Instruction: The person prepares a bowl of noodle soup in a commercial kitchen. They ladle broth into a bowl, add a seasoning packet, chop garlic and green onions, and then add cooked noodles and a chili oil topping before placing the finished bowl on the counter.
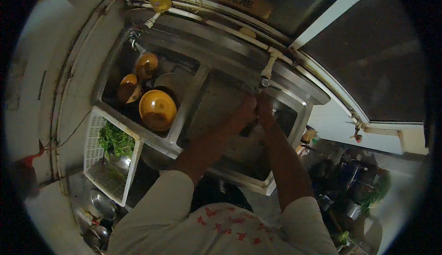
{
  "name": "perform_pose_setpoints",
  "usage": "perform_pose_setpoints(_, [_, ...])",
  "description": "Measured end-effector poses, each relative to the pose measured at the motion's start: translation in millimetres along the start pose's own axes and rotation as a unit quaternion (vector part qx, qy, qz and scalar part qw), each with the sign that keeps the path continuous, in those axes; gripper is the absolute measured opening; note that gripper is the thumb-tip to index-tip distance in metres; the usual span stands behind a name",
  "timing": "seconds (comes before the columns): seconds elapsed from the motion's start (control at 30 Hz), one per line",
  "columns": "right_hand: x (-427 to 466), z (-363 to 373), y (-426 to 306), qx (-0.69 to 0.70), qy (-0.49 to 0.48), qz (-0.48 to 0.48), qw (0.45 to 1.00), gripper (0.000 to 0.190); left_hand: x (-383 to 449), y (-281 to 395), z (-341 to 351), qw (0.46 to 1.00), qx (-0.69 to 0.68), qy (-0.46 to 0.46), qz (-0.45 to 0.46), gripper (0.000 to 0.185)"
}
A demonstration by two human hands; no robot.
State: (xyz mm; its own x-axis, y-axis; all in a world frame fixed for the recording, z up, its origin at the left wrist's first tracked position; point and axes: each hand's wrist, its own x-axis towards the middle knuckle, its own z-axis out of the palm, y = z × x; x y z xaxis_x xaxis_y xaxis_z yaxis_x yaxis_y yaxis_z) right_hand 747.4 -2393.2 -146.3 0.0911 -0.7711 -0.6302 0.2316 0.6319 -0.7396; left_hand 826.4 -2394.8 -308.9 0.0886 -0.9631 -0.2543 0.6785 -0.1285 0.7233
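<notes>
Both my hands are close together in the right basin (221, 116) of a stainless steel double sink, just below the tap (265, 78). My left hand (249, 103) comes in from the left and meets my right hand (264, 104) beside it. The picture is dim and blurred there, so the fingers and anything between them cannot be made out. A small dark patch (247, 130) shows under my forearms; what it is stays unclear.
Yellow-orange bowls (158, 108) stand in the left basin (188, 106) under another tap. Beside it is a white plastic basket (93, 144) with leafy greens (115, 139) and a metal bowl (121, 163). A yellow bottle (160, 0) stands behind, near wall pipes (234, 34). Cluttered goods (355, 182) lie right.
</notes>
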Motion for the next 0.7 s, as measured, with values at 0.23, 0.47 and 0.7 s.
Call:
perform_pose_setpoints(0.23, [-34.1,-27.0,-23.8,-0.064,-0.025,-0.031,0.997,0.036,-19.1,-5.5,-7.7,0.923,0.339,-0.036,0.176,0.03])
perform_pose_setpoints(0.47, [-55.5,-40.4,-120.9,-0.32,-0.058,-0.347,0.88,0.036,-25.2,41.6,3.9,0.983,-0.06,0.017,-0.175,0.027])
perform_pose_setpoints(0.7, [-113.6,24.9,-114.5,-0.778,-0.05,-0.314,0.542,0.036,-46.9,84.6,6.1,0.962,-0.179,-0.159,-0.129,0.045])
